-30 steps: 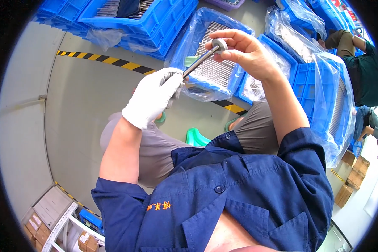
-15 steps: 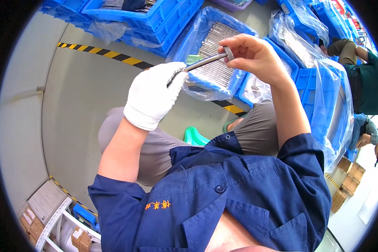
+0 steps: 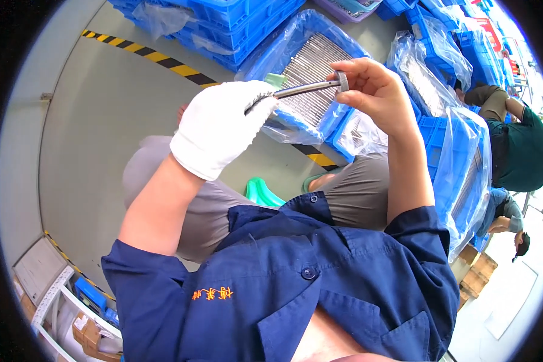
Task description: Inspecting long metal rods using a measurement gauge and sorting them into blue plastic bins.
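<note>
Slanting slightly, a shiny metal rod (image 3: 308, 89) is gripped by the gloved left hand (image 3: 220, 123), fingers curled; the bare right hand (image 3: 386, 99) pinches the disc (image 3: 342, 81) at the rod's other end between thumb and fingers. Beyond sits a plastic-lined blue crate (image 3: 338, 29) of slender rods (image 3: 320, 55).

A factory workshop floor (image 3: 111, 114) marked with black-and-yellow tape (image 3: 184, 70) holds stacked blue crates (image 3: 238, 39), with metal rods (image 3: 314, 75) filling a plastic-lined crate (image 3: 262, 57); two other people (image 3: 522, 148) appear at right, a carton (image 3: 85, 333) by a white rack (image 3: 51, 298) at lower left.
</note>
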{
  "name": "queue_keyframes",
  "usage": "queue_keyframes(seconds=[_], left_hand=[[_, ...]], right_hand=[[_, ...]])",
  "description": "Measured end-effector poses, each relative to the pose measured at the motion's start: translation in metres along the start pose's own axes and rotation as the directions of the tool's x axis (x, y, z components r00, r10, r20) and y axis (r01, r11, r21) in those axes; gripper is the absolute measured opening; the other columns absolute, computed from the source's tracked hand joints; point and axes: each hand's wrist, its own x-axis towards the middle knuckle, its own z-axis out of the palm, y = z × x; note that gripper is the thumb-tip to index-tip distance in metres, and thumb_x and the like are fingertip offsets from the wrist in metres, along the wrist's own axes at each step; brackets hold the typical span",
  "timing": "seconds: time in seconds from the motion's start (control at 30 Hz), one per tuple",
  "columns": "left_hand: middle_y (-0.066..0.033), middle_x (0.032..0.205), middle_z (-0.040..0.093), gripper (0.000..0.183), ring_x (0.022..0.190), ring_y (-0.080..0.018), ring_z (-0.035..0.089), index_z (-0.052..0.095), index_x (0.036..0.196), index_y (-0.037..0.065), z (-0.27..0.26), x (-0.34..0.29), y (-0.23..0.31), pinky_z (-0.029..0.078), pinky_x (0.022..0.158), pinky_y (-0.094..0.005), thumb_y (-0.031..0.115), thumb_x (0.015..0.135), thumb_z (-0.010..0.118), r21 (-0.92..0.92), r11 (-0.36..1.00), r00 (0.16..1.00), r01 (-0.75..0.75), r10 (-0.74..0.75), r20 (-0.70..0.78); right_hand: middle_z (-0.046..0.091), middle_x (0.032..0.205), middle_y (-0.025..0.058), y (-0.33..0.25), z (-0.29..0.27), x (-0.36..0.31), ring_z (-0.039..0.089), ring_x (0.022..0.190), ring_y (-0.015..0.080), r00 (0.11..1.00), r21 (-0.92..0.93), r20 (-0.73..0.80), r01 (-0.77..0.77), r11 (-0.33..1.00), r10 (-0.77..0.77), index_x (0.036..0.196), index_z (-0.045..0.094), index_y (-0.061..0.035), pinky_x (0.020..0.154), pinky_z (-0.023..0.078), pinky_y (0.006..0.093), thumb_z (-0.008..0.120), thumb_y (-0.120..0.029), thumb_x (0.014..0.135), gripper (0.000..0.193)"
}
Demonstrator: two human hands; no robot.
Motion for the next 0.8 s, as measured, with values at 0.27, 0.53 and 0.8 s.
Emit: queue_keyframes(seconds=[0.27,0.53,0.8], left_hand=[[-0.0136,0.077,0.061,0.016,0.067,-0.0253,0.059,0.061,0.087,0.001,0.006,-0.002,-0.006,0.047,0.062,-0.0302,0.011,0.074,0.061,0.050,0.998,0.999,-0.043,0.044,-0.012],[-0.0084,0.068,0.057,0.015,0.060,-0.0235,0.056,0.059,0.085,0.005,0.007,0.000,-0.009,0.045,0.057,-0.0319,0.016,0.075,0.059,0.231,0.957,0.970,-0.177,0.209,-0.123],[-0.0055,0.063,0.053,0.013,0.053,-0.0212,0.053,0.059,0.083,0.007,0.001,0.008,-0.001,0.042,0.049,-0.0317,0.017,0.075,0.058,0.441,0.875,0.938,-0.201,0.301,-0.171]], right_hand=[[0.058,0.098,0.0116,0.011,0.006,0.001,0.058,0.082,0.0148,0.999,0.097,0.032,-0.011,0.995,0.008,0.107,0.052,-0.0004,0.076,0.048,0.0253,0.067,-0.001,0.069,0.041],[0.059,0.094,0.0083,0.013,0.011,0.004,0.057,0.080,0.0113,1.000,0.132,-0.006,0.019,0.991,-0.018,0.106,0.053,-0.0013,0.074,0.048,0.0230,0.066,-0.002,0.071,0.038],[0.060,0.086,0.0089,0.000,0.022,0.002,0.058,0.071,0.0122,0.983,0.033,-0.130,-0.124,0.992,0.128,0.104,0.052,0.0016,0.067,0.047,0.0234,0.064,-0.013,0.076,0.034]])
